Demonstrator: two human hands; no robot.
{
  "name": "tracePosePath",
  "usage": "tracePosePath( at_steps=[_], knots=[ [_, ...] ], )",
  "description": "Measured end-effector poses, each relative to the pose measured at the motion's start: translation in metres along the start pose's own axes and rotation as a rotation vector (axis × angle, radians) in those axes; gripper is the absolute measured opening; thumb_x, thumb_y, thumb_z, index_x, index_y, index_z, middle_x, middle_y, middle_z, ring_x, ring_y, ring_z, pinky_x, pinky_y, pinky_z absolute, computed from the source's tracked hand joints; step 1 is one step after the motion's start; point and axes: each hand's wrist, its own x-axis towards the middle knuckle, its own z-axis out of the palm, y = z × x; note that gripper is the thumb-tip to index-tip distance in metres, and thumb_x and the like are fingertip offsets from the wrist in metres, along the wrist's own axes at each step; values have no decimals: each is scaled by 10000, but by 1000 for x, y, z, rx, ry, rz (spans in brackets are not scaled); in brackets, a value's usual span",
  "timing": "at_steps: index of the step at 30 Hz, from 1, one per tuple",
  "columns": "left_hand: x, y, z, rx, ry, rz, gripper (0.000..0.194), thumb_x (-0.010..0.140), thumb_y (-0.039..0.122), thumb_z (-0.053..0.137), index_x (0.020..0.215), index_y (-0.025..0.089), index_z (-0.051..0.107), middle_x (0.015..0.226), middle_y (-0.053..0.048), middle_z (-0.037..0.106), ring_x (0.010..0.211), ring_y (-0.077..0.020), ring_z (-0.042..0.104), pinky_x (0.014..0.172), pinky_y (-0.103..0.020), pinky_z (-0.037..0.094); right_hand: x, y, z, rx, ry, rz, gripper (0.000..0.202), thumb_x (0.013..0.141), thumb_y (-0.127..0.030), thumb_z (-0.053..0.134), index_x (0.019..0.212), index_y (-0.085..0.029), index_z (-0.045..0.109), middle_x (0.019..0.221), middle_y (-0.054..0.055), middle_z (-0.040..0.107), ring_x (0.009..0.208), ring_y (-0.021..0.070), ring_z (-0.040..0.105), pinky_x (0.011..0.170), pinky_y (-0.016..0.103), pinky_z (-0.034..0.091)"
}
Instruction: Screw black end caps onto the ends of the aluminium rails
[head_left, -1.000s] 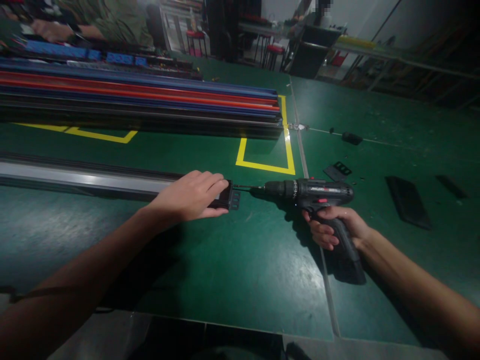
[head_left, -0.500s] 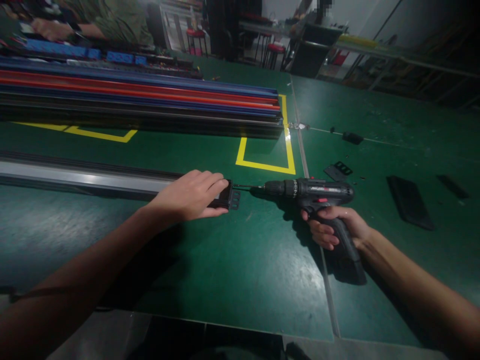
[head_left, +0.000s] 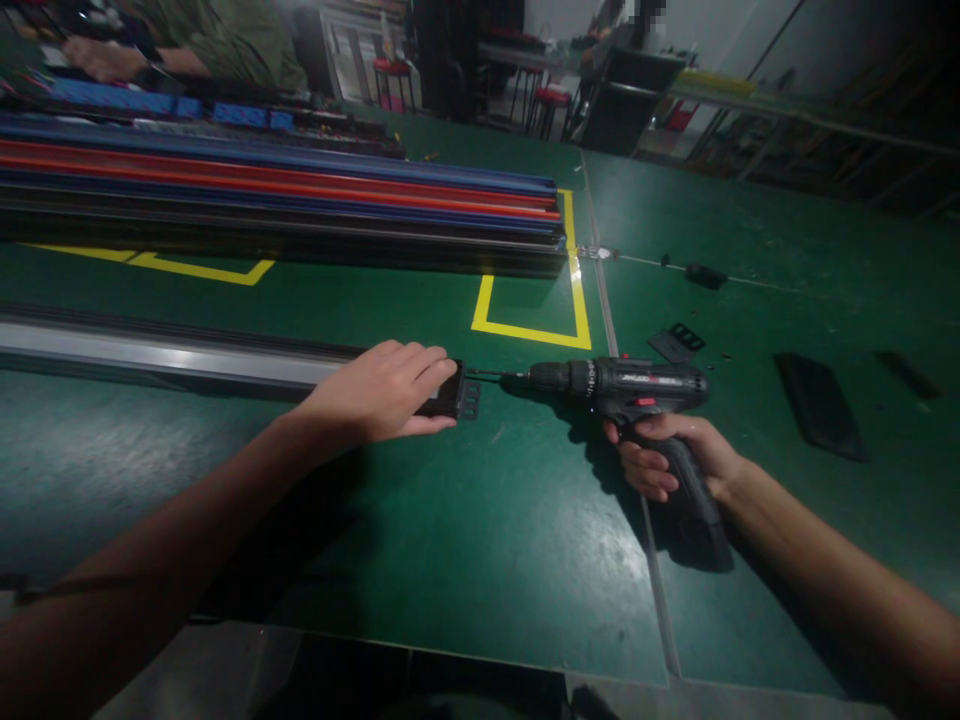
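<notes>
A long metal rail (head_left: 187, 362) with a silver face and dark edges lies across the green table. My left hand (head_left: 382, 392) is wrapped over its right end, fingers on top and thumb along the near side. A black end cap (head_left: 459, 390) with a small slotted tab shows just past my fingers. My right hand (head_left: 667, 455) grips the handle of a black power drill (head_left: 637, 382), which points left. The drill's long thin bit reaches the end cap; whether its tip sits in a screw is too small to tell.
Behind the rail lies a bundle of blue, red and black bars (head_left: 300, 190). Flat black parts (head_left: 819, 405) and a slotted plate (head_left: 677, 342) rest right of the drill. A person's hand (head_left: 105, 60) is at the upper left, beside blue pieces (head_left: 120, 97).
</notes>
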Motion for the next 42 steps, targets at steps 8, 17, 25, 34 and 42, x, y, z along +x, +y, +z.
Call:
tracePosePath(
  at_steps=[8, 17, 25, 34, 42],
  knots=[
    [0, 0, 1, -30, -1, -17, 582, 1028, 586, 469, 1367, 128, 586, 1317, -187, 657, 1115, -317, 653, 889, -422, 502, 0, 1, 1, 19, -11, -12, 250, 946, -257, 608, 1097, -89, 716, 620, -39, 513, 456, 83, 438, 504, 231, 538],
    [1, 0, -1, -22, -14, -9, 577, 1037, 585, 447, 1353, 122, 586, 1308, -183, 656, 1109, -313, 654, 896, -418, 504, 0, 0, 0, 15, -6, -4, 257, 946, -258, 598, 1104, -91, 713, 619, -36, 522, 457, 91, 445, 506, 237, 540],
    [0, 0, 0, -38, -19, -28, 558, 1021, 571, 492, 1367, 143, 586, 1329, -183, 654, 1128, -309, 651, 914, -420, 503, 0, 0, 1, 15, 15, 11, 236, 926, -261, 609, 1063, -99, 713, 597, -40, 505, 450, 102, 448, 504, 244, 537],
    [0, 1, -1, -35, -2, -18, 569, 1029, 574, 482, 1360, 124, 589, 1321, -189, 657, 1121, -318, 660, 903, -419, 509, 0, 1, 2, -5, 18, -5, 231, 929, -262, 610, 1059, -98, 708, 603, -42, 500, 453, 94, 439, 498, 237, 528],
    [1, 1, -2, -43, 1, -14, 569, 1025, 571, 494, 1346, 113, 598, 1311, -194, 660, 1124, -321, 661, 909, -424, 508, 0, 1, 2, -14, 18, -6, 219, 940, -266, 606, 1052, -105, 704, 605, -45, 495, 455, 94, 451, 508, 236, 534]
  ],
)
